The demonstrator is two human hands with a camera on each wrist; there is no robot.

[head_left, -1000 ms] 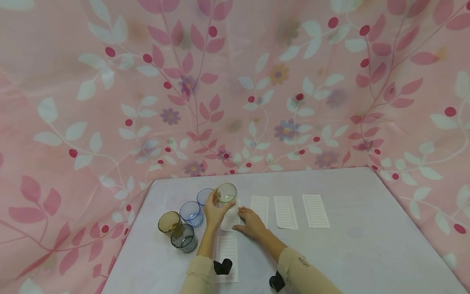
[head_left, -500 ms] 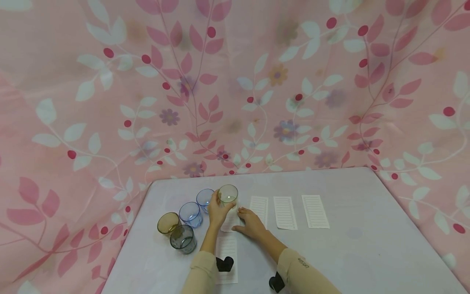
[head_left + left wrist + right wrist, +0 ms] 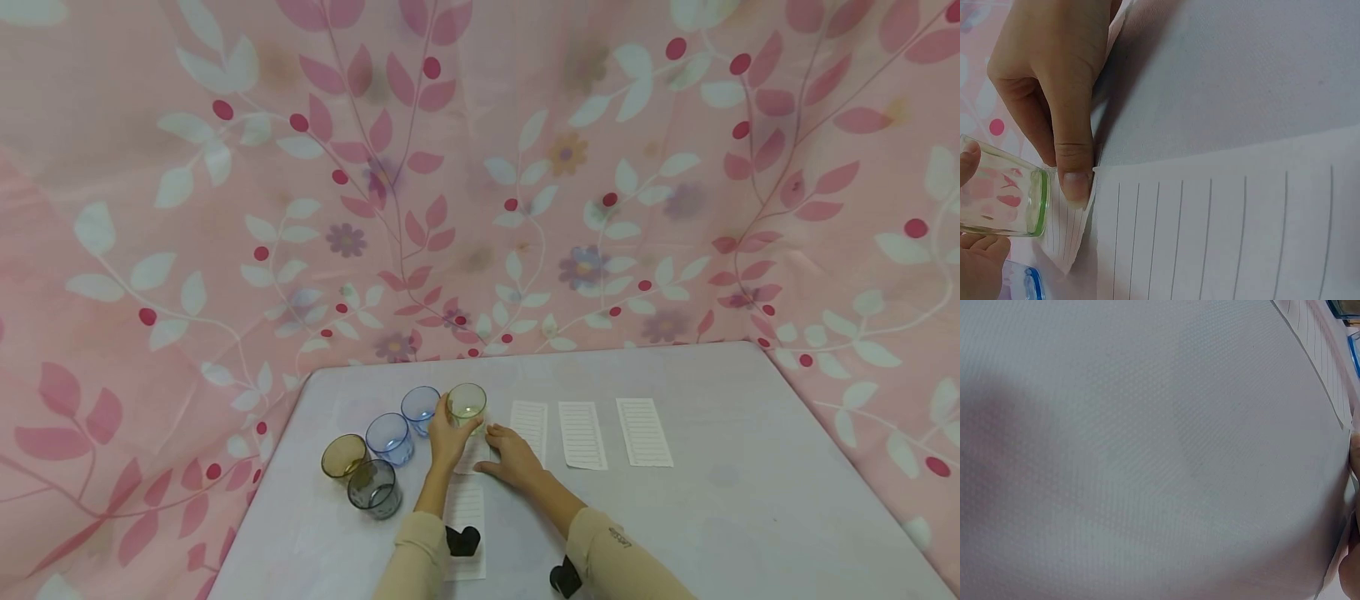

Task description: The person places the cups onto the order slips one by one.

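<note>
My left hand holds a clear glass tumbler with a pale green rim, upright over the far end of a lined paper slip. In the left wrist view the tumbler sits between the thumb and the fingers. My right hand rests at the same slip's right side; its thumb presses on the paper near the edge. Left of the tumbler stands a blue glass, with a second blue glass nearer.
An amber glass and a smoky grey glass stand at the left. Another lined slip lies in front, partly under the left forearm. Three more slips run rightward, the last one farthest right. A floral curtain hangs behind the table.
My left hand has moved slightly right and lowered the green-rimmed tumbler toward the slip. The right hand has stayed in place.
</note>
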